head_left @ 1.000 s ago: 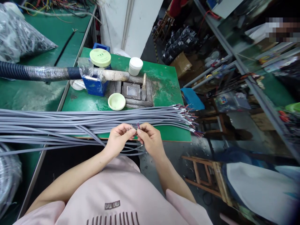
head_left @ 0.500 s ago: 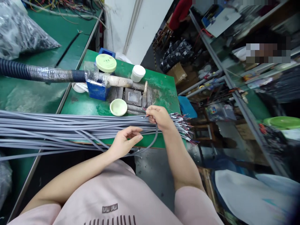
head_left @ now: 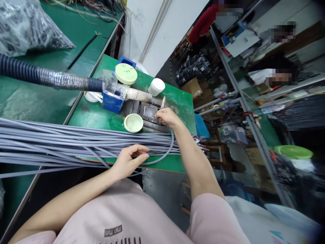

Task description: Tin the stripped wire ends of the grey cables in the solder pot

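Observation:
My right hand (head_left: 167,117) pinches the end of a grey cable (head_left: 170,146), which curves down from it and back to the left. Its fingertips are at the edge of a dark metal block with a square silvery pool (head_left: 150,112). Lower down, my left hand (head_left: 132,158) is half curled with thumb and fingers apart, holding nothing, beside the long bundle of grey cables (head_left: 63,139). A small pale green bowl (head_left: 133,123) stands left of the right hand, between the block and the bundle.
A ribbed hose (head_left: 61,78) runs from the left to a blue box (head_left: 112,101). Behind are a round pale green lid (head_left: 126,73) and a white jar (head_left: 156,87). A plastic bag of cables (head_left: 33,30) lies upper left. People are partly visible at upper right.
My right hand has moved from above the bundle's stripped ends to the metal block, taking the cable end along. My left hand stays open near the bundle. The view has shifted slightly.

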### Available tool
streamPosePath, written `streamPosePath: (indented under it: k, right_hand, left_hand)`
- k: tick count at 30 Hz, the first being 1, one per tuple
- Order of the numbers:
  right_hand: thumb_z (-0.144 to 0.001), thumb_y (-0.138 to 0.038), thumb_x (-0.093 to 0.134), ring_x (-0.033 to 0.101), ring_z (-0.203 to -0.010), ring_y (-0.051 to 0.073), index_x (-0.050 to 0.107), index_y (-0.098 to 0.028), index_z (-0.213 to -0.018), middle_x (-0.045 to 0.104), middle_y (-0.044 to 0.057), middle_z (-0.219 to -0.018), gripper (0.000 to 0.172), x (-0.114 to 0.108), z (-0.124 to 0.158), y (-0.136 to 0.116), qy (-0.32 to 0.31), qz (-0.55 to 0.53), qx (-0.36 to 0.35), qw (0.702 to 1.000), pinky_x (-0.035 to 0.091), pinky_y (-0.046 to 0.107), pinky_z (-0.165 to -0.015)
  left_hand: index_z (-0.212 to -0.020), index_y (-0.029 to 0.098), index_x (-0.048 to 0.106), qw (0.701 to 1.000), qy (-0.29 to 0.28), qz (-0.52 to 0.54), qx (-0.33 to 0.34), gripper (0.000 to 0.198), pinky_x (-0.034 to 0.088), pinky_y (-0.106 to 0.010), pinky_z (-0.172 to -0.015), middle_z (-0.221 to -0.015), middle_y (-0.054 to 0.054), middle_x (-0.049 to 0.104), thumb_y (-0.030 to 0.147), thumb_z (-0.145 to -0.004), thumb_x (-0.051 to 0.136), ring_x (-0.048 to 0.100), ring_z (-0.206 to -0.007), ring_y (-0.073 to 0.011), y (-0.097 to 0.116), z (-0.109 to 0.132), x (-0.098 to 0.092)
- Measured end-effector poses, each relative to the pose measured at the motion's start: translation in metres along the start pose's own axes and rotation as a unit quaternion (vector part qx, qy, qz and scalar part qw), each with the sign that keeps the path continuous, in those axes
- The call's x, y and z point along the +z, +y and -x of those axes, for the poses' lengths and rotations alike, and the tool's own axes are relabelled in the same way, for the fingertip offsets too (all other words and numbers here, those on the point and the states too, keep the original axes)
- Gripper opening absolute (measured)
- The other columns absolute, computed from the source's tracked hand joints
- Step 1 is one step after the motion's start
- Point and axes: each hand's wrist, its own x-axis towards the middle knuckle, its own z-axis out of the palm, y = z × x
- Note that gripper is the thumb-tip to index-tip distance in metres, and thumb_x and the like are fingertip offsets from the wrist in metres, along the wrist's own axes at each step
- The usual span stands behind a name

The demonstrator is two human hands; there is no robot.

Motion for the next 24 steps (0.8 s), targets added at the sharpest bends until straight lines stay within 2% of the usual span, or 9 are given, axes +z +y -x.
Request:
streamPosePath:
  k: [8,13,16,18,20,22,24]
  right_hand:
    - [-0.063,-0.011,0.055,0.023,-0.026,0.003,0.05,-0.016,-0.048,0.029,-0.009,-0.029,0.017,0.006,-0.022,0.004,0.024,0.085,-0.003,0.996,0.014,0.021,-0.034]
    - [-0.063,-0.012,0.056,0.025,-0.028,0.004,0.051,-0.015,-0.047,0.029,-0.009,-0.029,0.017,0.008,-0.026,0.006,0.033,0.107,-0.01,0.994,0.015,0.021,-0.035]
    - [-0.064,-0.013,0.056,0.024,-0.03,0.003,0.051,-0.015,-0.047,0.029,-0.009,-0.031,0.018,0.007,-0.022,-0.001,0.04,0.102,-0.021,0.994,0.016,0.021,-0.036]
    - [-0.064,-0.013,0.057,0.025,-0.031,0.003,0.051,-0.015,-0.047,0.031,-0.008,-0.033,0.018,0.001,-0.008,-0.009,0.046,0.092,-0.03,0.994,0.017,0.021,-0.037]
    - [-0.066,-0.016,0.057,0.028,-0.033,0.004,0.054,-0.015,-0.05,0.035,-0.007,-0.035,0.016,-0.011,0.021,-0.013,0.047,0.071,-0.049,0.995,0.02,0.02,-0.038]
    - [-0.069,-0.02,0.058,0.034,-0.035,0.005,0.058,-0.015,-0.055,0.041,-0.005,-0.038,0.015,-0.028,0.066,-0.007,0.05,0.032,-0.09,0.994,0.025,0.02,-0.039]
    - [-0.072,-0.027,0.063,0.04,-0.038,0.007,0.06,-0.016,-0.061,0.046,-0.004,-0.041,0.016,-0.046,0.124,0.017,0.095,-0.023,-0.124,0.987,0.029,0.021,-0.04]
  left_hand:
    - [-0.088,0.015,0.071,1.0,-0.014,0.018,-0.006,0.018,0.047,-0.023,-0.064,-0.072,-0.003,0.067,0.028,-0.076,0.068,0.058,-0.066,-0.0128,0.004,-0.003,-0.003]
    - [-0.088,0.015,0.071,1.0,-0.02,0.018,-0.001,0.017,0.046,-0.023,-0.062,-0.069,-0.002,0.065,0.027,-0.076,0.067,0.057,-0.064,-0.0125,0.005,-0.004,-0.005]
    - [-0.088,0.015,0.071,1.0,-0.02,0.011,0.008,0.017,0.047,-0.023,-0.062,-0.069,-0.002,0.065,0.026,-0.077,0.066,0.057,-0.064,-0.0122,0.004,-0.004,-0.005]
    - [-0.089,0.015,0.071,1.0,-0.02,0.004,0.01,0.017,0.047,-0.023,-0.063,-0.071,-0.003,0.066,0.027,-0.077,0.065,0.058,-0.064,-0.0123,0.002,-0.004,-0.004]
    - [-0.09,0.015,0.07,1.0,-0.018,-0.005,0.01,0.018,0.047,-0.023,-0.063,-0.072,-0.004,0.067,0.028,-0.078,0.065,0.059,-0.065,-0.0127,0.002,-0.003,-0.005]
    - [-0.091,0.015,0.07,0.999,-0.011,-0.028,0.017,0.02,0.047,-0.023,-0.064,-0.075,-0.004,0.069,0.029,-0.079,0.065,0.061,-0.067,-0.0136,0.002,-0.001,-0.008]
    - [-0.092,0.016,0.07,0.995,-0.014,-0.09,0.051,0.018,0.047,-0.024,-0.065,-0.079,-0.006,0.07,0.03,-0.081,0.064,0.062,-0.07,-0.0149,0.004,0.0,-0.014]
